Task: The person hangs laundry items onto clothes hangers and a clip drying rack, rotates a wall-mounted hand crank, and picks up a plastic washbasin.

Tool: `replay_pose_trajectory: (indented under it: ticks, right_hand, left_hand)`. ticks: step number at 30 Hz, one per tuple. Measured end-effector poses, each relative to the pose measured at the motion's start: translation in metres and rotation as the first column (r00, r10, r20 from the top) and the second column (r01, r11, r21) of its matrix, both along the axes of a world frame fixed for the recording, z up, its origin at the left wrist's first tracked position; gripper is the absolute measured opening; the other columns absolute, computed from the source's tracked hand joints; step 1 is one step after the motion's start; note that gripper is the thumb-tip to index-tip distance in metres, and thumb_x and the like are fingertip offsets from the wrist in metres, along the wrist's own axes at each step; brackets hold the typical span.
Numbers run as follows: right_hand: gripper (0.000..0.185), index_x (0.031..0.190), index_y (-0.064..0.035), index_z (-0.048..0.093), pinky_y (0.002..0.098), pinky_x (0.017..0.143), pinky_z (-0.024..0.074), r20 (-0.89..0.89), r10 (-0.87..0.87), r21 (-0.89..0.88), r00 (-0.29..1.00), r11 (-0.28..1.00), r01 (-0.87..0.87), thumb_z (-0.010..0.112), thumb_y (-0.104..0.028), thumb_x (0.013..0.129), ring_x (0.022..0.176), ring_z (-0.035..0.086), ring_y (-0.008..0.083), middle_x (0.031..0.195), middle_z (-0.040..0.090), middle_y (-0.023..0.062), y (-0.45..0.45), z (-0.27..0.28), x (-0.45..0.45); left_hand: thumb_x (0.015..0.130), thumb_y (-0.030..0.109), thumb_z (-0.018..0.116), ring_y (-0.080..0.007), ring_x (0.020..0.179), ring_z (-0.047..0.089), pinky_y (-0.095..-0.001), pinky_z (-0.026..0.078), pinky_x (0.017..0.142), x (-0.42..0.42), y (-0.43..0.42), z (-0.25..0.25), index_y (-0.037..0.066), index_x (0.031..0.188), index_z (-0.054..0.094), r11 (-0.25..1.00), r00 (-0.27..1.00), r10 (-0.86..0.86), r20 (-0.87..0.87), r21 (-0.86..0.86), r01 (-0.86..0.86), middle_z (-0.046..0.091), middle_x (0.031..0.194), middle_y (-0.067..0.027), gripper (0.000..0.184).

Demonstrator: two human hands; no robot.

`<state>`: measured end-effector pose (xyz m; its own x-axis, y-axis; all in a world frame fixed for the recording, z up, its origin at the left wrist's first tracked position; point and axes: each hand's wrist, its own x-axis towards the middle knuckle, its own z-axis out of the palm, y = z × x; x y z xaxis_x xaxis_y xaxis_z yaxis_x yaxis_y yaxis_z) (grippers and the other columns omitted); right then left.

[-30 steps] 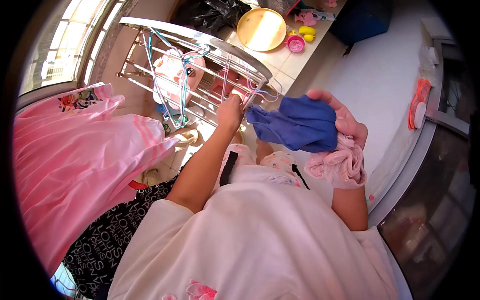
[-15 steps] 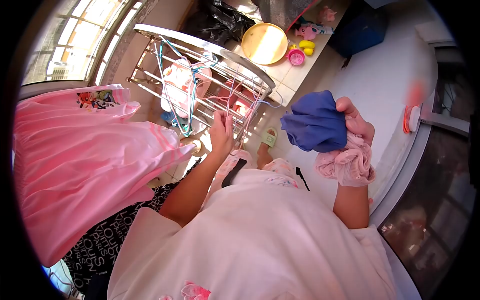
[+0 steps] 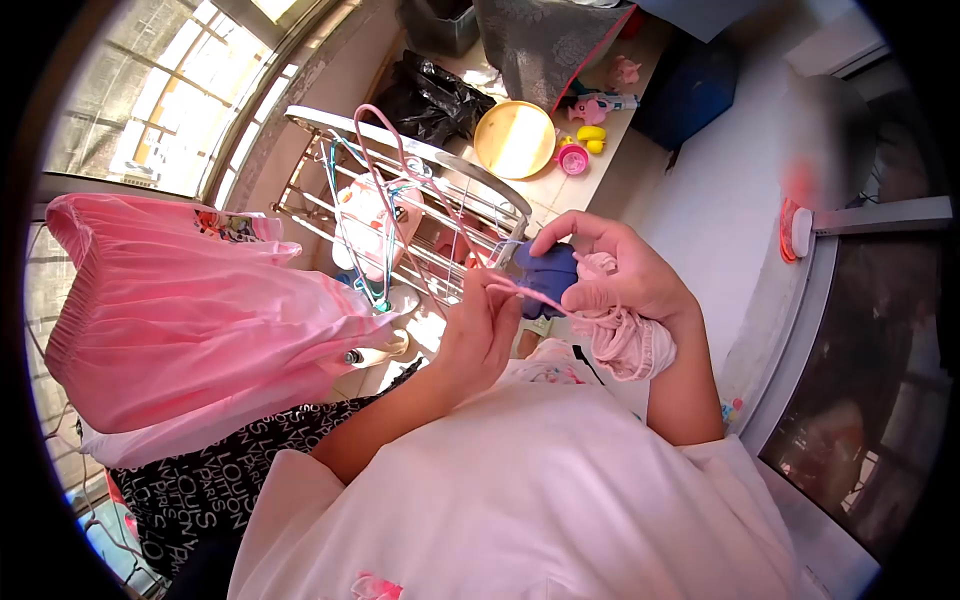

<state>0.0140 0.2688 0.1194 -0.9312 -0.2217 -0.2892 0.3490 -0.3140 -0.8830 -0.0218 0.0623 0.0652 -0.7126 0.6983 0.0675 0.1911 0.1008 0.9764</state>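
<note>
My left hand (image 3: 478, 335) is closed around a pink clothes hanger (image 3: 461, 230), which slants up and away from my fingers. One end of the hanger reaches across to my right hand (image 3: 635, 270). That hand is closed on two bunched pieces of clothing: a dark blue one (image 3: 545, 275) at the fingertips and a pale pink one (image 3: 632, 348) hanging below the palm. How each garment is shaped is hidden by the folds. The hanger end touches or lies close against the cloth; I cannot tell which.
A metal rack (image 3: 450, 170) with hangers on it stands ahead. At left hangs a pink garment (image 3: 190, 310), above black lettered fabric (image 3: 230, 460). Beyond are a yellow basin (image 3: 515, 140), a black plastic bag (image 3: 430, 100), small toys (image 3: 590, 135) and a dark blue bin (image 3: 690, 95).
My left hand has lifted the pink hanger from the rack area and drawn it nearer. My right hand has moved left with the clothes, bringing both hands together.
</note>
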Motion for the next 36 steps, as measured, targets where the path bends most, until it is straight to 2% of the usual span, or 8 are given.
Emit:
replay_pose_trajectory:
  ticks: [3,7,9,13,16,21,30,36]
  right_hand:
    - [0.058,0.11,-0.0017,0.055,0.0211,0.077,0.0456,-0.231,-0.121,0.081,0.965,0.986,0.143,0.08,-0.036,0.069,0.087,0.058,0.0094,0.099,0.059,0.0067,0.004,0.027,0.001]
    - [0.048,0.116,-0.0024,0.048,0.0205,0.071,0.0478,-0.333,-0.389,-0.065,0.859,0.918,0.391,0.071,-0.018,0.077,0.082,0.059,0.0085,0.097,0.059,0.0093,0.02,0.05,0.018]
    - [0.047,0.118,-0.0026,0.041,0.0191,0.07,0.0469,-0.189,-0.525,-0.185,0.83,0.849,0.495,0.058,0.0,0.075,0.078,0.057,0.0081,0.095,0.059,0.0095,0.029,0.048,0.028]
    - [0.052,0.115,-0.0017,0.049,0.0228,0.076,0.0437,-0.496,-0.399,0.187,0.771,0.818,0.544,0.074,-0.03,0.079,0.084,0.055,0.0095,0.091,0.059,0.0055,0.021,0.045,0.027]
    - [0.031,0.099,0.0,0.059,0.0227,0.076,0.0418,-0.416,-0.509,0.174,0.753,0.768,0.616,0.062,-0.028,0.088,0.083,0.053,0.0088,0.087,0.058,0.0036,0.041,0.045,0.02]
    - [0.029,0.083,-0.0002,0.059,0.0209,0.071,0.04,-0.439,-0.515,0.274,0.736,0.703,0.656,0.047,-0.024,0.094,0.076,0.049,0.005,0.077,0.056,0.0,0.061,0.064,0.033]
    - [0.027,0.088,-0.0017,0.061,0.0204,0.069,0.0409,-0.481,-0.392,0.291,0.784,0.772,0.565,0.048,-0.024,0.094,0.075,0.049,0.0051,0.079,0.055,-0.0007,0.073,0.069,0.036]
    - [0.034,0.111,-0.0023,0.065,0.0196,0.062,0.042,-0.314,-0.578,0.046,0.753,0.783,0.62,0.053,-0.028,0.092,0.07,0.05,0.0042,0.08,0.055,-0.0019,0.087,0.041,0.035]
  left_hand:
    - [0.087,-0.004,0.041,-0.0399,0.062,0.056,-0.0389,0.044,0.058,-0.015,0.041,0.031,0.003,0.106,0.034,0.994,0.99,-0.053,-0.129,-0.101,0.04,0.052,0.069,-0.0142,0.022]
    - [0.093,-0.001,0.04,-0.0134,0.059,0.046,-0.0268,0.038,0.053,-0.025,0.067,0.063,0.004,0.101,0.033,0.988,0.975,-0.054,0.216,0.15,0.021,0.047,0.073,-0.0079,0.012]
    - [0.092,-0.001,0.04,-0.0139,0.059,0.047,-0.0263,0.038,0.053,-0.027,0.08,0.068,0.005,0.102,0.033,0.978,0.992,-0.039,0.118,0.209,0.014,0.047,0.075,-0.006,0.014]
    - [0.083,0.002,0.052,-0.0407,0.07,0.058,-0.0435,0.044,0.057,-0.011,0.096,0.082,0.003,0.11,0.033,0.991,0.901,-0.107,-0.419,-0.119,0.062,0.057,0.08,-0.0195,0.032]
    - [0.083,0.001,0.05,-0.0393,0.068,0.059,-0.0455,0.045,0.057,-0.003,0.103,0.093,0.004,0.121,0.029,0.941,0.884,-0.268,-0.383,-0.299,0.156,0.057,0.075,-0.0185,0.044]
    - [0.08,0.01,0.068,-0.0193,0.083,0.066,-0.0293,0.05,0.078,-0.054,0.095,0.126,0.001,0.104,0.065,0.98,0.948,-0.128,-0.29,0.111,0.166,0.068,0.087,-0.0111,0.026]
    - [0.07,0.007,0.07,-0.0264,0.103,0.051,-0.0378,0.039,0.087,-0.056,0.145,0.126,0.005,0.1,0.059,0.959,0.348,-0.282,-0.894,-0.263,0.101,0.061,0.107,-0.0073,0.033]
    - [0.085,0.018,0.05,-0.0117,0.067,0.045,-0.0275,0.039,0.062,-0.073,0.155,0.135,-0.001,0.085,0.05,0.987,0.961,-0.12,-0.247,0.078,0.143,0.05,0.069,-0.0056,0.019]
